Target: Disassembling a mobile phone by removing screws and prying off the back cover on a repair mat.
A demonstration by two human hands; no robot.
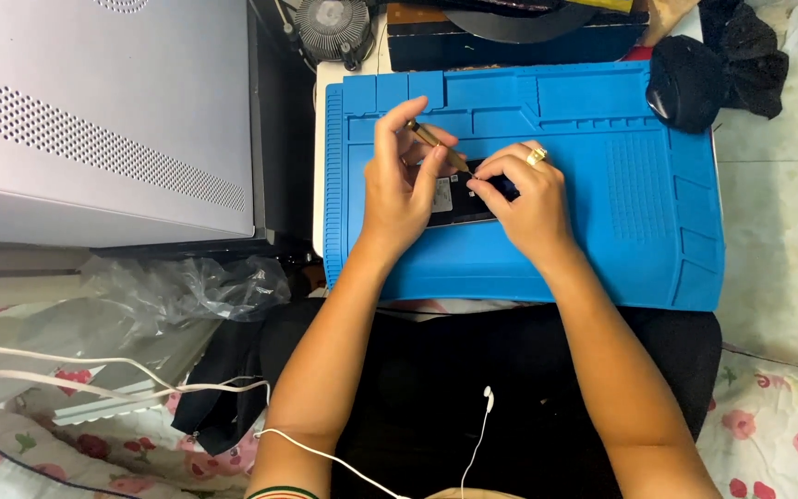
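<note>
While the head view looks straight down, the left hand (399, 189) keeps a closed grip on a slim brass-coloured tool (439, 146), fingers curled round its shaft, the tip slanting toward four o'clock. The right hand (528, 199) (a gold ring on one finger) presses pinched fingertips (484, 182) onto a small dark device (462, 205); whether that grip actually clamps anything I cannot tell. The device lies flat near the middle of a blue work mat (602, 231), dark and rectangular with a pale label, mostly covered by both hands. The mat rests on the counter (321, 83). At nine o'clock of the mat stands a silver perforated computer case (103, 111); at twelve o'clock sits a round cooler fan (332, 26); at two o'clock lies a black cloth bundle (695, 79). Crumpled clear plastic (187, 291) lies at eight o'clock, and a white earphone cable (477, 434) trails over the lap at six o'clock.
</note>
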